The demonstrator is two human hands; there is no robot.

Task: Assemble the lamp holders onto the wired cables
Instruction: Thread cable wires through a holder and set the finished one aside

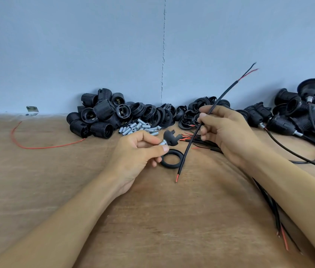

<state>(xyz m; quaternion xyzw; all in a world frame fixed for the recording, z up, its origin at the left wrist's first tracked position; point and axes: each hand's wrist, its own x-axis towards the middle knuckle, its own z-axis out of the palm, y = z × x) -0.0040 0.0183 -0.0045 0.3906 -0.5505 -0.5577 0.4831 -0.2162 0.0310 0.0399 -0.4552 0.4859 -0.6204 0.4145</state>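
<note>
The lamp holder cap, a black dome with a metal threaded tube at its neck, sits at the centre of the frame. My left hand pinches it by that tube, thumb and fingertips curled round it. Just right of it, my right hand pinches one black cable between thumb and fingers.

The cable's long axis runs on a steep diagonal, from a stripped end at lower centre up to a split end at upper right. Each end shows two cores, one red and one black. The lower end hangs below and slightly right of the cap, apart from it. I judge that this end has to swing up and left to meet the cap. The left hand is the nearer one to it.

One black ring lies flat on the bench directly under the cap.

Behind, along the wall:
- a heap of threaded holder bodies, roughly a dozen
- a pile of small metal tubes, too many to count
- stacked rings and caps

At the right edge lie several finished holders already on cables. More cut cables lie under the right hand. A single red wire curls at left.
</note>
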